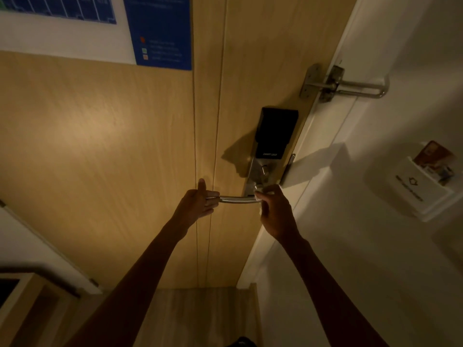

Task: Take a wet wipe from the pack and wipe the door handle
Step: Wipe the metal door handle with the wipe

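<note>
Head view: smart lock (275,132) above door handle (238,199), latch (355,83) higher.

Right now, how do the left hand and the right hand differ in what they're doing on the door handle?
The left hand grips the free end of the door handle bare, thumb raised. The right hand sits at the lock end, curled round a white wet wipe against the metal. The left hand seems only to steady the lever, and the right hand does the cleaning. Both are on the same lever.
</note>
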Demonstrator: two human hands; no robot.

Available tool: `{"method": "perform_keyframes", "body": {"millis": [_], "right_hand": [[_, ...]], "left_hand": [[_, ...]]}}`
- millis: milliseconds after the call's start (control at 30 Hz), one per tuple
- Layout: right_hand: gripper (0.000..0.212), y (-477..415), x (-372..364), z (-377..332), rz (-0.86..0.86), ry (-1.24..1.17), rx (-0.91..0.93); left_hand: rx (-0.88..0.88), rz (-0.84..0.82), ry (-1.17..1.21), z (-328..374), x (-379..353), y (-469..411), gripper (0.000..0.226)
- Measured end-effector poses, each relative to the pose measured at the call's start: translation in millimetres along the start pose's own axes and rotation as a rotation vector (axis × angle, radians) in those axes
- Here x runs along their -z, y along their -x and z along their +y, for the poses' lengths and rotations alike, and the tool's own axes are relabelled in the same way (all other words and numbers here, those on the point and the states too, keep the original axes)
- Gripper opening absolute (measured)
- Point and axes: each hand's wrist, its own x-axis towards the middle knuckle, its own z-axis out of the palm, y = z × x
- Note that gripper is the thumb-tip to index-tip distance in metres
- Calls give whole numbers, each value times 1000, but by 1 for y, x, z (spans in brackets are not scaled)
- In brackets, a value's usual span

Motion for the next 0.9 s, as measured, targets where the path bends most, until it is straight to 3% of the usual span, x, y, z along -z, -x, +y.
{"method": "perform_keyframes", "body": {"millis": [133, 300, 400, 633, 900], "right_hand": [[22, -13, 2, -6, 31, -32, -90], [24, 4, 5, -14, 41, -59, -74], [21, 11, 10, -14, 71, -197, -177], [14, 26, -14, -44, -42, -528, -362], [15, 46, -56, -111, -308, -639, -288]], "left_hand": [[-28, 18, 2, -4, -2, 4, 64], [-35, 13, 46, -3, -7, 11, 64], [-33, 10, 53, -2, -5, 17, 63], [-14, 86, 83, -19, 18, 50, 61], [51, 344, -30, -65, 70, 129, 35]]}}
